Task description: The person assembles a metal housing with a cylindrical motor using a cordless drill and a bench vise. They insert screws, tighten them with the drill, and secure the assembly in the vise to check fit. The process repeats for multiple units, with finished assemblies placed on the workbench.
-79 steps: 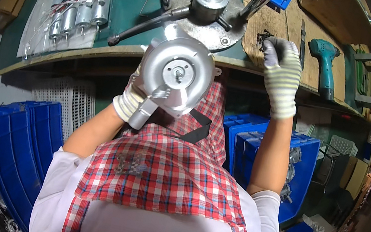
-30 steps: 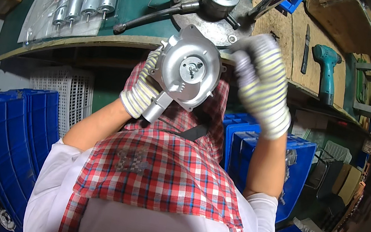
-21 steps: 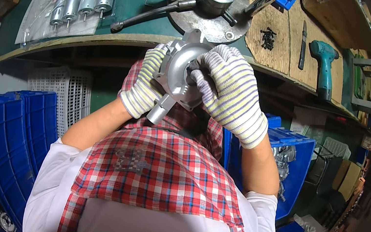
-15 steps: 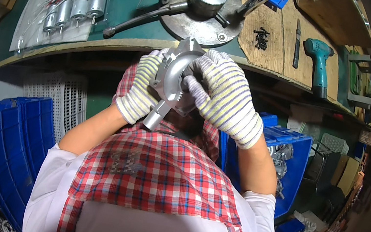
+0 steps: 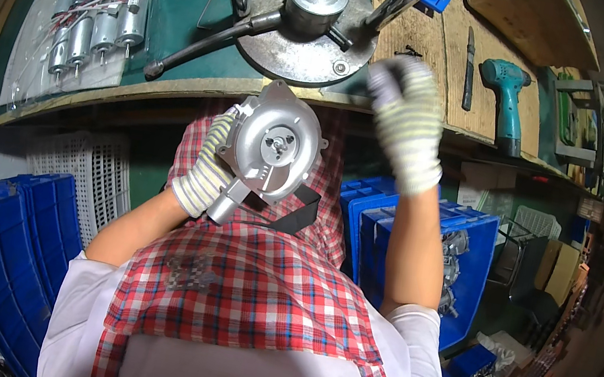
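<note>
My left hand (image 5: 209,172), in a striped knit glove, is closed round the left side of a silver cast-metal blower housing (image 5: 250,139). The housing faces up, with a round recess and small dark screws or holes at its centre, and its outlet tube points toward me. My right hand (image 5: 407,118), gloved alike, reaches over the bench's front edge beside the small black screws (image 5: 409,51), partly covering them. Its fingers are smeared by motion, so whether they hold anything is unclear.
A round steel press base (image 5: 300,59) with a long lever stands on the green bench. Several small motors (image 5: 105,33) lie at left. A black-handled tool (image 5: 469,69) and a teal power drill (image 5: 504,103) lie at right. Blue crates (image 5: 467,258) flank me, the right one holding metal parts.
My right hand has let go of the housing and moved right and up to the screws. The housing, still in my left hand, has turned its round face upward.
</note>
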Available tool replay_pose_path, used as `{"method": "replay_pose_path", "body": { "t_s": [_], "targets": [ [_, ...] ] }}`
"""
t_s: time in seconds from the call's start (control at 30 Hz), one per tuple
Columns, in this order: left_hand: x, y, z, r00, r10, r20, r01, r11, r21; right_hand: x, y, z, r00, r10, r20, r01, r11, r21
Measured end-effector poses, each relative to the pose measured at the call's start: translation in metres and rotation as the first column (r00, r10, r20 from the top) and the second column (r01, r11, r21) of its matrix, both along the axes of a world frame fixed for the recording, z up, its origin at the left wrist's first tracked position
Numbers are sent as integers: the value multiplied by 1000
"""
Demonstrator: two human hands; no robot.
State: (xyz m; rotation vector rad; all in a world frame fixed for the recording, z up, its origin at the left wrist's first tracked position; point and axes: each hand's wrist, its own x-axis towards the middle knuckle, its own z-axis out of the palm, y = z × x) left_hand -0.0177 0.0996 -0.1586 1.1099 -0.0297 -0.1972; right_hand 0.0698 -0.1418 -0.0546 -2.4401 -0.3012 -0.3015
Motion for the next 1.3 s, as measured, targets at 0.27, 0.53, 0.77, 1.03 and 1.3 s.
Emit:
{"method": "replay_pose_path", "body": {
  "t_s": [0.27,0.53,0.77,1.03,1.3],
  "targets": [
    [18,26,-28,948,-158,275,155,987,32,65,-13,-7,971,-214,109,230,696,-680],
    [18,29,-12,996,83,13,-81,991,-106,35,8,12,984,-125,129,170,884,-437],
    [21,21,-19,896,165,412,-320,884,341,-73,67,18,928,366,-67,-329,891,312],
    [16,32,5,870,-60,489,-321,683,656,-79,67,6,947,321,19,-319,931,174],
    [12,21,-22,968,96,230,-163,942,293,-87,62,7,957,124,-263,-15,923,384]
  ]
}}
